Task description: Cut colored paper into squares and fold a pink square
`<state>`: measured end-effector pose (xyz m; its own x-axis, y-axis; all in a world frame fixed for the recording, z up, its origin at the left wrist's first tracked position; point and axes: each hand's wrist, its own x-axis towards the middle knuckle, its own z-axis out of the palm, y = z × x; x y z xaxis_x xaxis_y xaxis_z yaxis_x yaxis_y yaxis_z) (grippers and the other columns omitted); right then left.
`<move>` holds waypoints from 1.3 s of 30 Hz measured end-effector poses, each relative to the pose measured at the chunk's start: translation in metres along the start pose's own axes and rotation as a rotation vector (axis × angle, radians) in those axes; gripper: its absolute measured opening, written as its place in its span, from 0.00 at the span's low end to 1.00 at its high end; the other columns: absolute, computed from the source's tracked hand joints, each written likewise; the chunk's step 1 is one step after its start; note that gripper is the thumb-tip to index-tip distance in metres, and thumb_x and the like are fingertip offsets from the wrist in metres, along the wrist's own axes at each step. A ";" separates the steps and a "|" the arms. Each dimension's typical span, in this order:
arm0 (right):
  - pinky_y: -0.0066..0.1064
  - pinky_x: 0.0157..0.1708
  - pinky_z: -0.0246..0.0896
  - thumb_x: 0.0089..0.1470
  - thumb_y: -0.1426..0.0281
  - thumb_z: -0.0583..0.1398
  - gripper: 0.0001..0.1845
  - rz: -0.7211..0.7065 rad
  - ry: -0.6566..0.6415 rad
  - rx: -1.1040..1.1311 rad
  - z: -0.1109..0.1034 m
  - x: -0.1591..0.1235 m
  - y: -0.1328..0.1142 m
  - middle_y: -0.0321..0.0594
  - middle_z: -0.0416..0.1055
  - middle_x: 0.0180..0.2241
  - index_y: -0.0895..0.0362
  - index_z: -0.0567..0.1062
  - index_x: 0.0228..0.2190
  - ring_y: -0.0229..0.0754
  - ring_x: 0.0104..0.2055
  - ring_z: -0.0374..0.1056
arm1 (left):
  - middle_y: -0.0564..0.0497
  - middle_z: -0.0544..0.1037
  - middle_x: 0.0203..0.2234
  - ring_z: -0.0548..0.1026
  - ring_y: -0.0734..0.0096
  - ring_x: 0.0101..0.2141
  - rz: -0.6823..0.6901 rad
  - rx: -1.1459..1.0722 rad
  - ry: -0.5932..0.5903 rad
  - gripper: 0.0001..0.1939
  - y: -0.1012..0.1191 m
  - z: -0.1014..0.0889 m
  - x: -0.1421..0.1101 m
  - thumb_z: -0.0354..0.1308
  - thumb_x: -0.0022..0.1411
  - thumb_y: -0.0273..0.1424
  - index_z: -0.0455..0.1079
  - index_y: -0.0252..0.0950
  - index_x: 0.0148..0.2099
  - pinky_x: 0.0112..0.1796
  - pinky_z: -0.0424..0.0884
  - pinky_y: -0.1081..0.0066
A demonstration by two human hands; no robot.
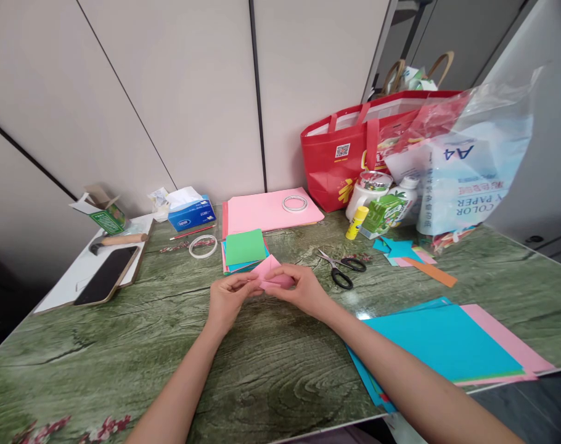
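Note:
A small folded pink paper sits just above the green wood-grain table, pinched from both sides. My left hand grips its left edge with thumb and fingertips. My right hand holds its right side, fingers curled over the fold. Right behind the paper lies a small stack of coloured squares with a green sheet on top. Black-handled scissors lie just right of my right hand.
Pink sheets with a tape roll lie at the back; another tape ring, tissue box, phone to the left. Glue stick, red bag, paper pack at right. Blue and pink sheets near right edge.

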<state>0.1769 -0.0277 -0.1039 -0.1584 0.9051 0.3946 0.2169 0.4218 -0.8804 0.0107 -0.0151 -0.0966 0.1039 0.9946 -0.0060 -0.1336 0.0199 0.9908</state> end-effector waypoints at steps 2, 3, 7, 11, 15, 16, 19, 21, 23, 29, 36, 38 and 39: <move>0.29 0.34 0.62 0.41 0.68 0.64 0.10 0.015 0.003 -0.015 0.000 0.000 0.001 0.38 0.75 0.30 0.57 0.75 0.30 0.41 0.32 0.69 | 0.51 0.79 0.22 0.76 0.67 0.23 -0.004 0.005 0.002 0.10 0.000 0.000 0.000 0.68 0.38 0.29 0.75 0.32 0.27 0.31 0.75 0.67; 0.29 0.33 0.61 0.41 0.68 0.64 0.10 0.029 0.007 -0.021 0.000 0.000 0.001 0.38 0.75 0.30 0.57 0.75 0.29 0.40 0.32 0.69 | 0.51 0.79 0.22 0.76 0.67 0.23 -0.005 0.007 0.003 0.10 0.000 0.000 0.000 0.68 0.38 0.29 0.75 0.32 0.27 0.31 0.75 0.67; 0.25 0.23 0.58 0.42 0.67 0.63 0.09 0.111 0.012 -0.023 0.002 -0.001 0.005 0.36 0.73 0.26 0.58 0.74 0.29 0.36 0.24 0.66 | 0.52 0.79 0.21 0.76 0.68 0.23 -0.020 0.001 -0.006 0.12 -0.001 0.000 0.001 0.68 0.37 0.30 0.75 0.32 0.29 0.31 0.75 0.67; 0.26 0.26 0.59 0.43 0.66 0.62 0.10 0.127 0.003 -0.003 0.002 -0.001 0.005 0.37 0.73 0.27 0.58 0.74 0.29 0.38 0.27 0.67 | 0.54 0.78 0.20 0.76 0.69 0.23 -0.038 -0.031 -0.051 0.22 0.000 -0.002 0.001 0.67 0.40 0.30 0.73 0.32 0.41 0.33 0.75 0.65; 0.26 0.27 0.59 0.43 0.65 0.63 0.10 0.103 0.029 -0.022 0.001 0.000 0.003 0.38 0.73 0.28 0.58 0.74 0.28 0.38 0.28 0.67 | 0.53 0.79 0.22 0.77 0.69 0.25 -0.086 -0.066 -0.082 0.26 0.000 -0.003 0.003 0.67 0.41 0.29 0.70 0.31 0.45 0.36 0.74 0.66; 0.26 0.26 0.59 0.43 0.65 0.62 0.10 0.097 0.033 -0.028 0.001 0.000 0.003 0.38 0.73 0.28 0.58 0.74 0.28 0.38 0.28 0.66 | 0.52 0.79 0.23 0.77 0.70 0.25 -0.094 -0.077 -0.080 0.23 0.000 -0.004 0.003 0.67 0.40 0.29 0.72 0.31 0.43 0.35 0.74 0.66; 0.25 0.25 0.57 0.43 0.66 0.62 0.09 0.085 0.038 -0.050 0.000 0.000 0.003 0.37 0.72 0.27 0.58 0.74 0.28 0.37 0.27 0.65 | 0.50 0.80 0.25 0.77 0.69 0.26 -0.102 -0.095 -0.057 0.17 0.000 -0.005 0.004 0.68 0.39 0.29 0.74 0.31 0.35 0.34 0.75 0.68; 0.25 0.24 0.56 0.42 0.67 0.62 0.09 0.083 0.040 -0.064 0.000 0.000 0.004 0.37 0.72 0.26 0.58 0.74 0.28 0.36 0.25 0.64 | 0.49 0.80 0.25 0.77 0.69 0.26 -0.104 -0.106 -0.041 0.15 0.001 -0.006 0.005 0.68 0.38 0.28 0.74 0.30 0.33 0.34 0.75 0.68; 0.24 0.23 0.55 0.42 0.68 0.63 0.08 0.086 0.041 -0.071 0.000 0.000 0.004 0.36 0.72 0.26 0.58 0.74 0.28 0.35 0.24 0.63 | 0.49 0.80 0.24 0.77 0.68 0.26 -0.112 -0.112 -0.030 0.15 0.001 -0.007 0.005 0.68 0.38 0.28 0.74 0.30 0.32 0.34 0.75 0.67; 0.24 0.23 0.56 0.40 0.68 0.63 0.08 0.093 0.043 -0.069 0.000 0.000 0.005 0.35 0.72 0.26 0.57 0.74 0.27 0.35 0.24 0.63 | 0.48 0.80 0.24 0.77 0.67 0.25 -0.109 -0.111 -0.011 0.14 0.001 -0.007 0.005 0.68 0.37 0.29 0.74 0.30 0.30 0.33 0.75 0.65; 0.24 0.23 0.58 0.40 0.69 0.63 0.08 0.119 0.048 -0.020 0.001 0.000 0.001 0.37 0.72 0.28 0.57 0.74 0.28 0.37 0.27 0.65 | 0.48 0.80 0.24 0.77 0.68 0.24 -0.095 -0.117 -0.001 0.14 0.001 -0.005 0.004 0.69 0.37 0.30 0.74 0.30 0.29 0.33 0.76 0.66; 0.25 0.24 0.59 0.40 0.69 0.63 0.08 0.113 0.040 -0.027 0.000 0.000 0.001 0.37 0.73 0.28 0.57 0.74 0.28 0.37 0.28 0.66 | 0.48 0.80 0.24 0.77 0.68 0.25 -0.106 -0.121 -0.012 0.14 0.001 -0.006 0.004 0.69 0.38 0.30 0.74 0.29 0.30 0.34 0.75 0.66; 0.25 0.25 0.59 0.41 0.69 0.62 0.08 0.108 0.036 -0.033 -0.001 0.000 0.001 0.37 0.73 0.29 0.57 0.74 0.28 0.38 0.28 0.66 | 0.47 0.80 0.24 0.77 0.68 0.25 -0.115 -0.121 -0.023 0.14 0.001 -0.007 0.005 0.68 0.38 0.30 0.74 0.29 0.30 0.35 0.75 0.65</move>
<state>0.1777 -0.0266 -0.1048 -0.0980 0.9464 0.3076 0.2624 0.3228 -0.9094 0.0044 -0.0098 -0.0963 0.1478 0.9825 -0.1135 -0.2376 0.1467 0.9602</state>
